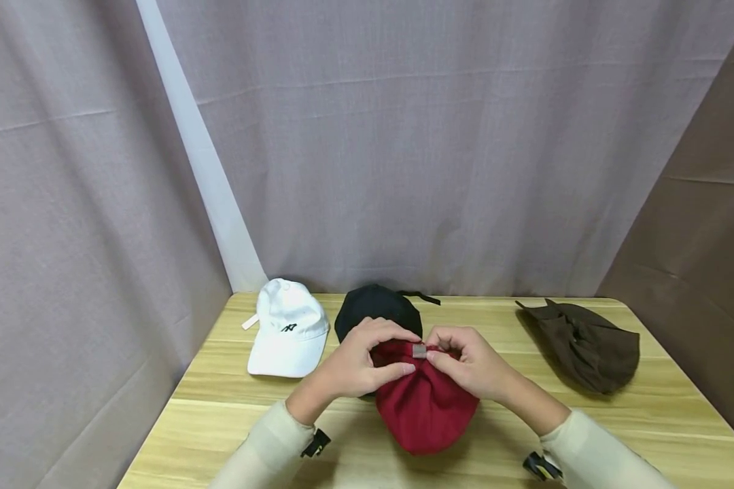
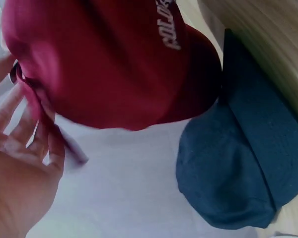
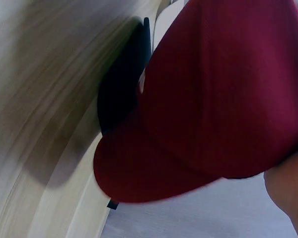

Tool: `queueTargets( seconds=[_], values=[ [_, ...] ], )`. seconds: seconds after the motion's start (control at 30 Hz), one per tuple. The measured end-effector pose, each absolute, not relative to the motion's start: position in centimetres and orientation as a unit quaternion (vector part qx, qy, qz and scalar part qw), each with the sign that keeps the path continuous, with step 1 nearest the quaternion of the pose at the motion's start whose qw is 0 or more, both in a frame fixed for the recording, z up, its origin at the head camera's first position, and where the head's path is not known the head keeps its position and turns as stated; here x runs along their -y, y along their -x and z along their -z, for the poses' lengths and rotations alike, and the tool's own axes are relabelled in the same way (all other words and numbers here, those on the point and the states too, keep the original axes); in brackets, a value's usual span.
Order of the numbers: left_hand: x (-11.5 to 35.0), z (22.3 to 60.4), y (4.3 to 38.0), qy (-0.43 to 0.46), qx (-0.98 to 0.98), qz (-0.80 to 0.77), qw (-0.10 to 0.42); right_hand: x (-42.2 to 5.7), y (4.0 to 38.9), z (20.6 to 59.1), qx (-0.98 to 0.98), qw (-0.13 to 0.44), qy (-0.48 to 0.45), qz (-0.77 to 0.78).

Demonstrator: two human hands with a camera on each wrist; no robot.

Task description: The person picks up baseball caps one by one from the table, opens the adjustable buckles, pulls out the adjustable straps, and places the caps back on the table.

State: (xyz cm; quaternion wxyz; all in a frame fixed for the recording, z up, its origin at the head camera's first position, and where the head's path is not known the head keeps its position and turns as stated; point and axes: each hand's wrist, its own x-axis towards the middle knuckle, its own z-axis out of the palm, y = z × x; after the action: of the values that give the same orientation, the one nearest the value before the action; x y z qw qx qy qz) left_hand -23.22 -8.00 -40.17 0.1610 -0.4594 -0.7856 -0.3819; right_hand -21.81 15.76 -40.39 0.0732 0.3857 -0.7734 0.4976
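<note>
A red baseball cap (image 1: 428,418) is held up over the table between both hands, its back strap and metal buckle (image 1: 419,351) facing the head camera. At the left of this strap, the left hand (image 1: 367,360) grips the cap's back edge with thumb and fingers. The right hand (image 1: 474,363) pinches the strap just beside the buckle. White lettering (image 2: 168,25) shows on the cap's front in the left wrist view, where a loose strap end (image 2: 72,146) dangles by the left fingers. The right fingertips are hidden in the right wrist view.
A black cap (image 1: 379,309) lies right behind the red one, partly covered by the left hand. To its left sits a white cap (image 1: 290,316) with a small dark logo. A dark brown hat (image 1: 596,346) lies at the right of the wooden table (image 1: 214,414). Grey curtains (image 1: 404,170) hang behind.
</note>
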Motion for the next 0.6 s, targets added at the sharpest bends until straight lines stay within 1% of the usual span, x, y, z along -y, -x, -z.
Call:
queueTargets(
  seconds=[0.23,0.33,0.47,0.6],
  values=[
    [7.1,40.0,22.6,0.469,0.789,0.292,0.269,-15.6,21.3,40.1,0.792,0.048,-0.363,-0.488],
    [6.8,40.0,22.3,0.473,0.781,0.274,0.301,-15.6,21.3,40.1,0.796,0.048,-0.358,-0.486],
    [6.7,40.0,22.2,0.477,0.773,0.268,0.322,-15.6,21.4,40.0,0.794,0.046,-0.362,-0.487],
    [6.8,40.0,22.2,0.483,0.771,0.265,0.320,-15.6,21.4,39.9,0.791,0.030,-0.359,-0.494]
  ],
)
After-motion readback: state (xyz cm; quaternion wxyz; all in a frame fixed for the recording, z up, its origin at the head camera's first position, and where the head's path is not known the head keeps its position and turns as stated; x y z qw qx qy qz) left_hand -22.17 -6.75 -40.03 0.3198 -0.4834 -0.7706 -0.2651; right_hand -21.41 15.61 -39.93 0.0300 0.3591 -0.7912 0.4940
